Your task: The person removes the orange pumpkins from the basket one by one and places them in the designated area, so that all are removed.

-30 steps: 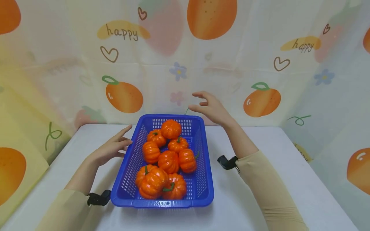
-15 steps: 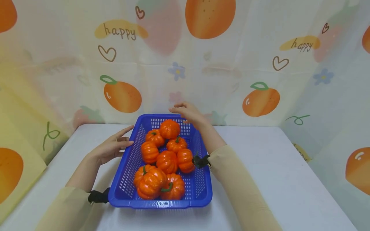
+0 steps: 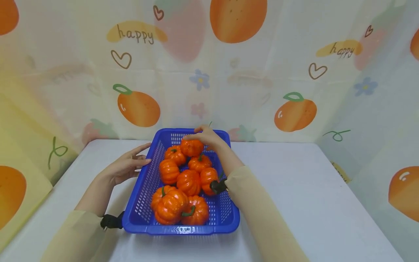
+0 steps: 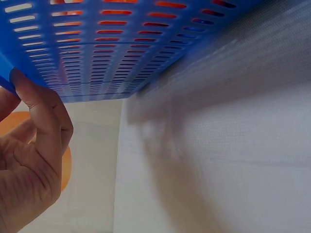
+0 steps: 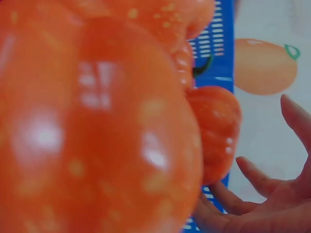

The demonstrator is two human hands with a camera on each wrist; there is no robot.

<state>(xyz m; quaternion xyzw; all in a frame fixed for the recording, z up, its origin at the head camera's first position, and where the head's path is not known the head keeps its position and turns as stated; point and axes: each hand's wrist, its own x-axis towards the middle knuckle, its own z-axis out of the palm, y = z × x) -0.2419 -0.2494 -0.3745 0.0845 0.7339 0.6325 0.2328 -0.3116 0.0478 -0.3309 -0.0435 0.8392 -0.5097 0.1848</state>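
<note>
A blue plastic basket [image 3: 183, 230] with slotted walls stands on the white table, holding several shiny orange pumpkins with green stems. My left hand [image 3: 126, 168] is at its left side, the thumb over the rim and the other fingers bent beneath it. In the left wrist view, fingertips [image 4: 18, 77] meet the underside of the rim. At the far end, my right hand [image 3: 207, 138] reaches over the farthest pumpkin [image 3: 191, 148], its fingers overlapping the top. The right wrist view shows this pumpkin [image 5: 216, 133] beside spread fingers [image 5: 255, 177], some partly hidden behind it.
Nearest the front, one pumpkin [image 3: 171, 207] lies on top of others. A large pumpkin [image 5: 97, 121] fills much of the right wrist view. The white table [image 3: 294, 196] extends to both sides. Behind it hangs a cloth [image 3: 248, 102] printed with fruit.
My right hand has moved left from beyond the basket's right side and lowered onto the farthest pumpkin. The left hand stays at the left rim, and the pumpkins keep their places.
</note>
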